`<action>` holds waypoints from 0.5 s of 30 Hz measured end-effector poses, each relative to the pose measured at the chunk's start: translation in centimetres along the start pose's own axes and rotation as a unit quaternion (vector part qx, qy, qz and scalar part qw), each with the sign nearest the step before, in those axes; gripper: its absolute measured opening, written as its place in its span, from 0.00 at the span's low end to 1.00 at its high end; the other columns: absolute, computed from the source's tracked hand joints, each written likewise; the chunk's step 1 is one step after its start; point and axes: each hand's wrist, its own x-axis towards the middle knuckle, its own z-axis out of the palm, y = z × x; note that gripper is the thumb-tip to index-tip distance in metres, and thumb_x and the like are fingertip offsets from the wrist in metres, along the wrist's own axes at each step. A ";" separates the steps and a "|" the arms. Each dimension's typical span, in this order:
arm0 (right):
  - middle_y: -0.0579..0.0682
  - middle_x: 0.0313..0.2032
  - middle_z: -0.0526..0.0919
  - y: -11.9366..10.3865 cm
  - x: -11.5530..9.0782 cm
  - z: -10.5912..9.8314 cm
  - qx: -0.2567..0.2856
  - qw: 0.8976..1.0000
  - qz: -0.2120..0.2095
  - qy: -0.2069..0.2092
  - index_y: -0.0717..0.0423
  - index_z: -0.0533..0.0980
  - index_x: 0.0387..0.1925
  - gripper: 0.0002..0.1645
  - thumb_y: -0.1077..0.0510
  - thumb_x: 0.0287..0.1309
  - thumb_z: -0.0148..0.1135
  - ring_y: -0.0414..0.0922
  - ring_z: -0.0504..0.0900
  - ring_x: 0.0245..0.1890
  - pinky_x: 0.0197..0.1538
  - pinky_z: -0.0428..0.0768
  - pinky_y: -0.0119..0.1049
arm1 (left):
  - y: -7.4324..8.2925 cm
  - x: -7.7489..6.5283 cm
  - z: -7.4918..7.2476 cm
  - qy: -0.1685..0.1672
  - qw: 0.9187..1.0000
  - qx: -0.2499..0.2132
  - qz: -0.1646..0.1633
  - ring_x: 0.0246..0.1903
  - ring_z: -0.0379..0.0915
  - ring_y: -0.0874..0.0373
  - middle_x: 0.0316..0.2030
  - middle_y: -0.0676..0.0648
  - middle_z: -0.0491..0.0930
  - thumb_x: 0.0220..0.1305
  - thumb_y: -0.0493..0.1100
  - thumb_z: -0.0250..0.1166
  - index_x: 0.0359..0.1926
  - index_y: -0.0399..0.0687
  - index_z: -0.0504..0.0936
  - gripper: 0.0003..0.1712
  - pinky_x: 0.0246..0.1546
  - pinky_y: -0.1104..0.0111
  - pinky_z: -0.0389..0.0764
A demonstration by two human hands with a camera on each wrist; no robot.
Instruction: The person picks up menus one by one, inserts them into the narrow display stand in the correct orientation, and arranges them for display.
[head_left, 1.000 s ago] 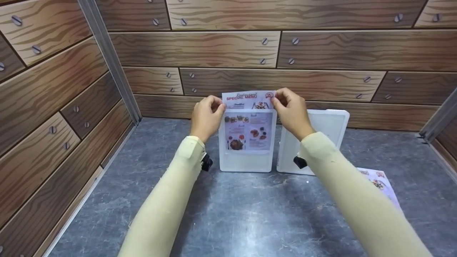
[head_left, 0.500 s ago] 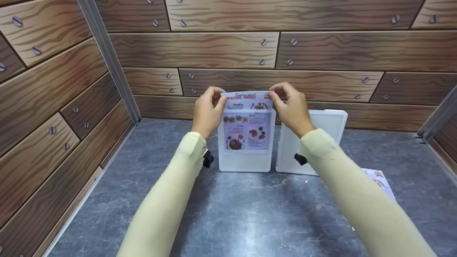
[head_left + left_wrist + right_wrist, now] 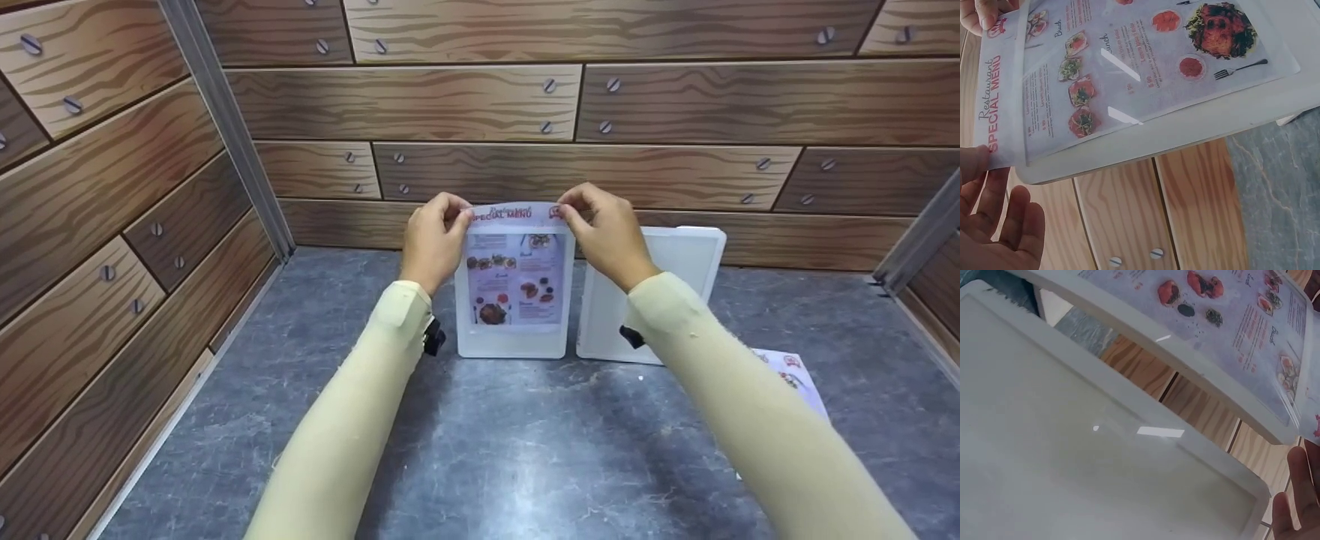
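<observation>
A printed menu sheet (image 3: pixel 517 281), headed "Special Menu", sits mostly inside a clear-fronted white stand (image 3: pixel 510 343) that is upright on the table. Only the sheet's top strip sticks out above the rim, bowed slightly. My left hand (image 3: pixel 437 244) pinches the upper left corner between thumb and fingers, as the left wrist view also shows at the menu's heading (image 3: pixel 994 104). At the upper right corner my right hand (image 3: pixel 609 234) pinches the paper the same way. Inside the stand, a pale band shows below the sheet's lower edge.
A second white stand (image 3: pixel 694 262), with no sheet showing in it, leans upright just right of the first, partly behind my right wrist. Another menu sheet (image 3: pixel 799 379) lies on the grey table (image 3: pixel 337 315) beside my right forearm. A wood-print wall (image 3: pixel 480 105) rises behind.
The menu sheet has slid further down into the stand, and less of it sticks out at the top. Both hands have come down with it; the right hand has shifted slightly left.
</observation>
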 end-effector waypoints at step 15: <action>0.56 0.43 0.84 0.8 -0.5 0.3 -0.062 0.998 -0.032 -0.009 0.61 0.84 0.42 0.07 0.61 0.71 0.63 0.52 0.81 0.45 0.52 0.78 0.47 | -0.9 -0.3 0.3 -0.009 0.999 0.047 0.005 0.49 0.74 0.49 0.44 0.45 0.83 0.75 0.44 0.63 0.43 0.45 0.86 0.08 0.55 0.58 0.72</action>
